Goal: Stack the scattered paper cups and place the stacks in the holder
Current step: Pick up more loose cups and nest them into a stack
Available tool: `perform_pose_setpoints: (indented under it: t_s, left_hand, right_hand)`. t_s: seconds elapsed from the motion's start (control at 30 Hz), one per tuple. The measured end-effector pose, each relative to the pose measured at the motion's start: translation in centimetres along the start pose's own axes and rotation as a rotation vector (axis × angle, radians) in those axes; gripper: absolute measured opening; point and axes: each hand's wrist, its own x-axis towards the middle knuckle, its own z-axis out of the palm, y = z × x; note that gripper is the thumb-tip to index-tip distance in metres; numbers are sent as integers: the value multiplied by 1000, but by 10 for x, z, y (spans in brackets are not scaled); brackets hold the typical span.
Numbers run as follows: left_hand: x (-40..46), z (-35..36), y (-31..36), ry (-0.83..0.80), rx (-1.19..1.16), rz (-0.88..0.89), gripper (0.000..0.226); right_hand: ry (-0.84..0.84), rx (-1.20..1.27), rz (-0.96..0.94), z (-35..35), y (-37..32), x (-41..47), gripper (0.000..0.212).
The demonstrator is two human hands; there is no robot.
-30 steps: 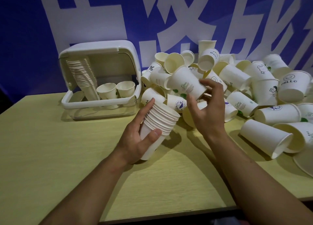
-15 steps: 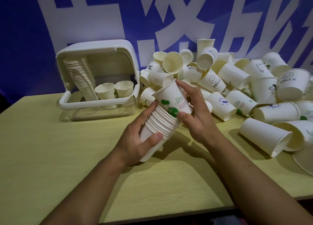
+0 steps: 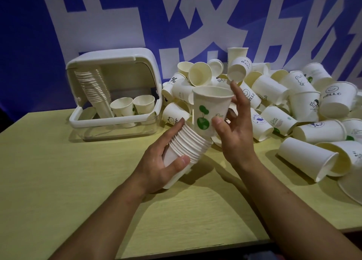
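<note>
Half of stack [image 3: 188,142] behind left hand [image 3: 160,165].

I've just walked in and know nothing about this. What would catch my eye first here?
Probably the big heap of paper cups sprawled across the right side of the table. At centre, the left hand grips a stack of cups while the right hand is at a green-leaf cup entering its top. At back left, a white holder already contains a tall leaning stack.
</note>
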Motion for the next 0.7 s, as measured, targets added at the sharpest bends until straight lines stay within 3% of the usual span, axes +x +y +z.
perform_pose_setpoints:
  t_s: [0.17, 0.4, 0.53, 0.63, 0.7]
  left_hand:
    - [1, 3, -1, 36, -3, 18, 81]
    - [3, 0, -4, 207, -12, 75, 81]
    - [4, 1, -3, 263, -31, 68, 78]
    - [5, -1, -3, 318, -61, 69, 78]
    - [5, -2, -3, 327, -83, 65, 77]
  right_hand:
    - [-89, -52, 39, 5, 5, -4, 53]
    - [-288, -216, 40, 7, 14, -6, 35]
    - [-131, -387, 17, 3, 18, -2, 29]
    - [46, -717, 89, -6, 22, 5, 25]
    - [5, -991, 206, -12, 25, 6, 31]
